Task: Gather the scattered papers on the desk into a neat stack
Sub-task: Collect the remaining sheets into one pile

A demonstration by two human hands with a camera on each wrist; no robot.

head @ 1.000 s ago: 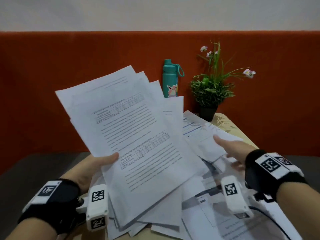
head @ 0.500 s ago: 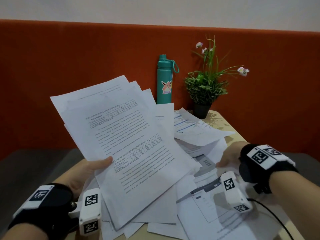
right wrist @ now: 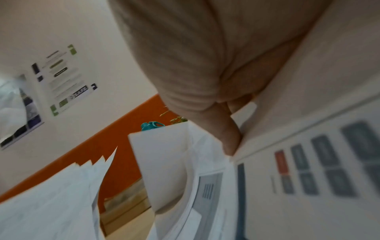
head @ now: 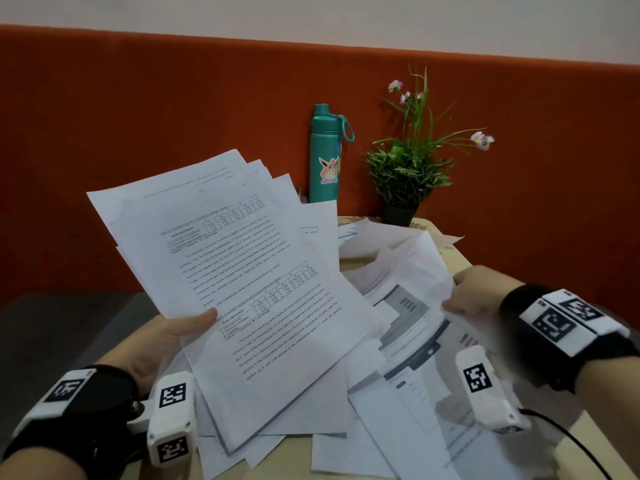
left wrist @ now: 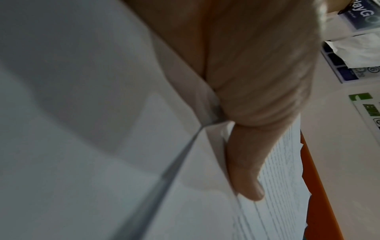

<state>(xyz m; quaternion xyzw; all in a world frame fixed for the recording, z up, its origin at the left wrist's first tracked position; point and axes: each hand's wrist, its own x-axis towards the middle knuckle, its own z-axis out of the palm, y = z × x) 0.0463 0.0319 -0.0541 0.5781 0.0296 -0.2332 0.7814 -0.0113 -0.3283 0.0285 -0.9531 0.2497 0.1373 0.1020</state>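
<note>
My left hand [head: 180, 332] holds a fanned bundle of printed sheets [head: 235, 289] up above the desk, thumb on top and fingers hidden underneath; the left wrist view shows the thumb [left wrist: 246, 170] pressed on the bundle's edge [left wrist: 277, 194]. My right hand [head: 467, 294] pinches the right edge of a few loose sheets [head: 412, 268] and lifts them off the pile; the right wrist view shows the thumb [right wrist: 230, 138] clamped on the paper [right wrist: 308, 113]. More scattered papers [head: 415, 393] cover the desk [head: 453, 268] beneath both hands.
A teal water bottle [head: 325, 157] and a potted plant [head: 408, 174] stand at the desk's far edge against the orange wall padding [head: 138, 133]. A black cable [head: 568, 441] runs from the right wrist camera over the desk's near right corner.
My right hand went from reaching flat over the pile to curling onto its right edge, and now raises a few sheets. The left hand's bundle has stayed raised.
</note>
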